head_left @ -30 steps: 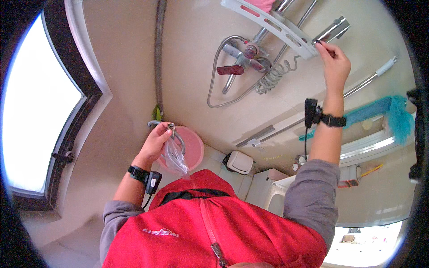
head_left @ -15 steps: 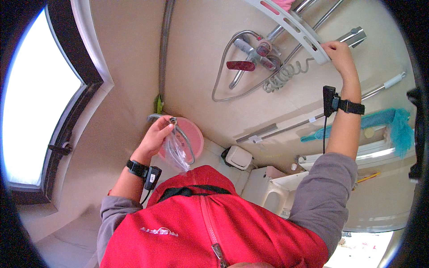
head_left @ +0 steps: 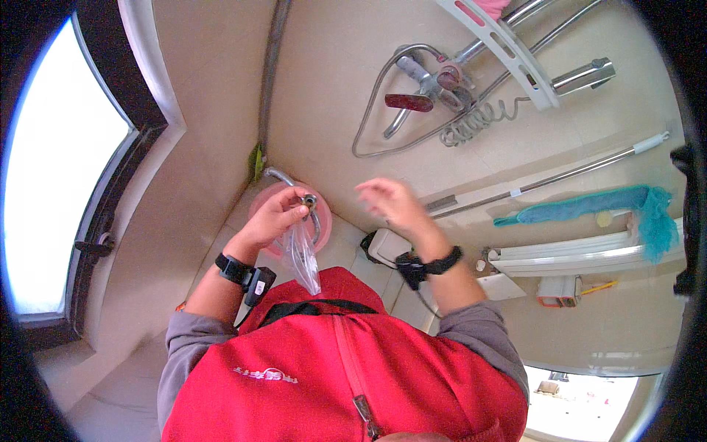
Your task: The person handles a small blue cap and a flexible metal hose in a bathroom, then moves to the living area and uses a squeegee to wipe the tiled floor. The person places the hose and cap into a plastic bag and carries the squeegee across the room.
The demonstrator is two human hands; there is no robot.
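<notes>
My left hand (head_left: 276,221) is closed around the metal nut end (head_left: 308,200) of a grey flexible hose (head_left: 317,228). A crumpled clear plastic bag (head_left: 302,258) hangs from the same grip. Behind them a pink basin (head_left: 326,214) sits on the floor, partly hidden by that hand. My right hand (head_left: 394,202) hovers to the right of the hose end, apart from it. Its fingers look stretched out, with nothing visible in them, though motion blurs them.
On the wall ahead are a shower mixer (head_left: 434,85) with a red lever, a looping hose, a coiled grey cord (head_left: 479,121) and a white slotted shelf (head_left: 508,55). A metal pole (head_left: 567,173) and teal mop cloth (head_left: 582,208) lie to the right. A white bin (head_left: 388,245) stands beyond my right wrist.
My right hand has left the end of the white shelf and come down and left toward my left hand. The left hand has shifted slightly right, still gripping the hose end and bag.
</notes>
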